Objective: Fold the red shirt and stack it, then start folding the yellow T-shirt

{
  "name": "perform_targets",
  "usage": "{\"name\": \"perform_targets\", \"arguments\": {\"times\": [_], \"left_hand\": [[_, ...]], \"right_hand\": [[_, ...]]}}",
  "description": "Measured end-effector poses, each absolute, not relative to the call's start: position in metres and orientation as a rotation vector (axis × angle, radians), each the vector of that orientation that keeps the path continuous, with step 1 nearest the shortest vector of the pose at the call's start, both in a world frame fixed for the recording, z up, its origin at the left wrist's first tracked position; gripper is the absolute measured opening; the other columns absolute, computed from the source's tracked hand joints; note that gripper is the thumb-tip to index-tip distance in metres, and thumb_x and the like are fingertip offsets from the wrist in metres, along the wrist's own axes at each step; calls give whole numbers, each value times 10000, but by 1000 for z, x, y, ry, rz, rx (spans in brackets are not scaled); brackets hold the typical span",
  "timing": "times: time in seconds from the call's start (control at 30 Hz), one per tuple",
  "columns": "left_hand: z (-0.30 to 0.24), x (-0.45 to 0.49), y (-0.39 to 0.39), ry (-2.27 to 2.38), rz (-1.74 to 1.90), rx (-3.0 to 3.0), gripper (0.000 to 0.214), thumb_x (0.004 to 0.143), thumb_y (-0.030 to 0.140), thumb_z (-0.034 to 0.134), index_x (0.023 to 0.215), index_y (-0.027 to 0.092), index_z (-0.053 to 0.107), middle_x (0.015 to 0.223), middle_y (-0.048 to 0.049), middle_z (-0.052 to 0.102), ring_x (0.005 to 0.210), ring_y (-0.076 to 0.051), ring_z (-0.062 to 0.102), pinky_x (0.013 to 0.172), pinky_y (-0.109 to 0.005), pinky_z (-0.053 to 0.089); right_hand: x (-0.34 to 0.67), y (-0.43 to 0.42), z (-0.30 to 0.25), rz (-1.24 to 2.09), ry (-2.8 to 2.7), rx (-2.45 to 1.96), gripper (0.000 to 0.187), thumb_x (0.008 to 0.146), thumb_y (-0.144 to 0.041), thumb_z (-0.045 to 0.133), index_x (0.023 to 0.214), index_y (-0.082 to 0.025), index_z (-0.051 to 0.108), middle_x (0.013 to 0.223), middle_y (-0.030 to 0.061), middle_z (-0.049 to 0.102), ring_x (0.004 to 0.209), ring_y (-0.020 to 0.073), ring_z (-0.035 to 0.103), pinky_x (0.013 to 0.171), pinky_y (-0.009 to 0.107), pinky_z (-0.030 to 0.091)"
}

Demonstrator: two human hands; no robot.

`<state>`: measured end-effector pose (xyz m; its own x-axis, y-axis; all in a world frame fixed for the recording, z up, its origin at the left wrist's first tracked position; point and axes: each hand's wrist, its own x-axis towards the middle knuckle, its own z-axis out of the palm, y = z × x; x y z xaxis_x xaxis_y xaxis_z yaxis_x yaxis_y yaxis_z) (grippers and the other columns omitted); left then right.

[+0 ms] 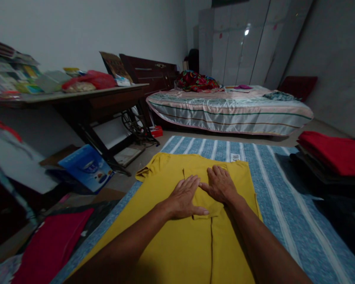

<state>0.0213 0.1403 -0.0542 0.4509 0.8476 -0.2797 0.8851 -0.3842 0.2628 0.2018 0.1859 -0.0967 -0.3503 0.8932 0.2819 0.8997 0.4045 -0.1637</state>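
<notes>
A yellow shirt [165,244] lies spread on a blue and white striped cloth [272,189], with one short sleeve out at the far left. Its right side is folded inward, and a sleeve part lies over the middle. My left hand [185,199] rests flat on the shirt near its centre, fingers stretched out and thumb apart. Just right of it, my right hand [220,184] presses on the folded part with its fingers extended. The two hands almost meet at the left fingertips and right thumb. Neither hand grips the fabric.
At the right edge sits a stack of folded clothes [334,154], red on top. A pink-red cloth [53,244] lies at lower left, near a blue box [87,167]. Behind are a cluttered sewing table [106,92] and a bed [230,114] with a striped cover.
</notes>
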Motion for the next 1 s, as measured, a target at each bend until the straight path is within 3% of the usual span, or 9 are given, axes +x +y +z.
{"name": "perform_targets", "arguments": {"times": [0.27, 0.5, 1.0], "left_hand": [[-53, 21, 138, 1484, -146, 2348, 1209, 626, 791, 543, 1497, 89, 85, 1568, -168, 42, 1443, -301, 23, 1161, -459, 73], [-61, 20, 139, 1561, -97, 2323, 1290, 524, 872, 528, 1489, 102, 154, 1560, -193, -10, 1429, -360, -37, 1144, -525, 55], [-61, 20, 139, 1545, -43, 2335, 1282, 509, 857, 554, 1480, 105, 189, 1562, -200, 27, 1433, -352, -49, 1138, -525, 33]], "right_hand": [[202, 189, -103, -69, -2344, -1518, 628, 873, -665, 364, 1193, -145, 512, 1205, 180, 523, 1144, 312, 433, 944, 430, 309], [202, 189, -109, -152, -2340, -1491, 597, 904, -625, 330, 1213, -146, 508, 1201, 171, 534, 1155, 313, 451, 946, 419, 330], [203, 192, -117, -280, -2373, -1437, 517, 923, -588, 324, 1161, -174, 522, 1132, 152, 569, 1121, 295, 478, 902, 409, 368]]}}
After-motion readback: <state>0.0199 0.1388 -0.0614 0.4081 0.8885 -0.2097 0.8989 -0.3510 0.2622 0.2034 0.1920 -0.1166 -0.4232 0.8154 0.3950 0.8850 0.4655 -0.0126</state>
